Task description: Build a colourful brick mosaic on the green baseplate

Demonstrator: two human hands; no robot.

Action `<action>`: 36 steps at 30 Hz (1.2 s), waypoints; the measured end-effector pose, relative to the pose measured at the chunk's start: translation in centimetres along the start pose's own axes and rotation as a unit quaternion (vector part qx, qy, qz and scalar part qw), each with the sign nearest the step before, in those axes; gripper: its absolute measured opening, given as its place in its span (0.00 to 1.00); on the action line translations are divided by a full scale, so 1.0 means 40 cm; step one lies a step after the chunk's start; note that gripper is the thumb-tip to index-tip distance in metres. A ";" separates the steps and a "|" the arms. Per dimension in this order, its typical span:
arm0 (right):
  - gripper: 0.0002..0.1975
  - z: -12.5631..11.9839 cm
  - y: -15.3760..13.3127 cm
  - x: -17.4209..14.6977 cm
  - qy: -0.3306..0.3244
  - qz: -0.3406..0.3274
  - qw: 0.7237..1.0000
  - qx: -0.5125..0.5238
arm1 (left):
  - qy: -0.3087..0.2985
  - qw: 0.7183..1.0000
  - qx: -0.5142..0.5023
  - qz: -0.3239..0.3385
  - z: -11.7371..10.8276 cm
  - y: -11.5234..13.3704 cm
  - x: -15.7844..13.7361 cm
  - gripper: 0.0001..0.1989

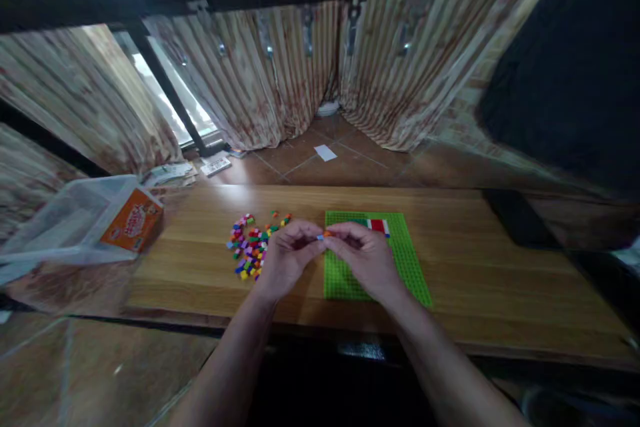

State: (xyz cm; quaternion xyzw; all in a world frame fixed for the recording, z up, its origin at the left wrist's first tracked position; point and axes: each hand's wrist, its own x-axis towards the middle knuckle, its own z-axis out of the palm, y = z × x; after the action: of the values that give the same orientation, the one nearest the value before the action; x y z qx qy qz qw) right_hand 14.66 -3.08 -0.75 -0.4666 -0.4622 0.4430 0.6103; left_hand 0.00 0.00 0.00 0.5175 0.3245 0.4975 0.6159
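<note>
Pinching a blue brick (321, 237) with the left hand (286, 259) and an orange brick (327, 233) with the right hand (369, 257), close together by the green board's (345, 283) left edge. Cannot tell if joined. Can see loose bricks (254, 248) farther left on the table (470, 280), red and white bricks (378, 227) on the board's far side.

Striped curtains (280, 73) hang at the back; a clear plastic bin (60, 213) sits left; white paper (325, 153) lies on the tiled floor (293, 167).

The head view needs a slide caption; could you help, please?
Left hand and right hand pinch small bricks near a green baseplate.
</note>
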 end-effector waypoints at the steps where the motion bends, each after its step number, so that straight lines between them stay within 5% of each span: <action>1: 0.07 -0.001 -0.003 -0.001 -0.009 0.004 1.000 -0.004 | 0.002 1.000 0.004 -0.005 0.002 0.001 -0.003 0.12; 10: 0.09 -0.021 -0.017 -0.008 -0.061 0.067 0.996 0.022 | -0.027 0.998 -0.013 -0.058 -0.005 -0.003 -0.010 0.12; 14: 0.08 -0.007 0.012 -0.017 -0.053 0.060 0.993 -0.088 | 0.045 0.996 -0.019 -0.077 -0.049 0.010 0.002 0.14; 16: 0.06 0.010 0.031 -0.028 -0.075 0.023 0.970 -0.229 | 0.103 0.991 -0.023 -0.081 -0.081 0.025 0.008 0.16; 19: 0.08 0.040 0.056 -0.044 -0.145 -0.020 0.895 -0.422 | 0.131 0.988 -0.008 -0.085 -0.124 0.046 0.010 0.18; 23: 0.10 0.067 0.082 -0.047 -0.182 -0.026 0.836 -0.517 | 0.156 0.982 0.062 -0.087 -0.169 0.056 0.008 0.16; 26: 0.08 0.073 0.095 -0.040 -0.153 -0.041 0.838 -0.521 | 0.154 0.970 0.168 -0.086 -0.211 0.054 0.006 0.13; 30: 0.07 0.070 0.102 -0.038 -0.114 -0.080 0.861 -0.489 | 0.062 0.935 0.332 -0.106 -0.279 0.055 -0.010 0.09; 36: 0.08 0.079 0.099 -0.057 -0.153 -0.122 0.878 -0.436 | -0.015 0.883 0.452 -0.129 -0.316 0.060 -0.040 0.09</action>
State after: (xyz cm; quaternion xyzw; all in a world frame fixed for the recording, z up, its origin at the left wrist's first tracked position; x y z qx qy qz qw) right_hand 10.73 -4.12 -4.52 -0.5520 -0.7495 0.1840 0.3158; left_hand -12.71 2.37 -1.08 0.7004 0.5691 0.2052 0.3788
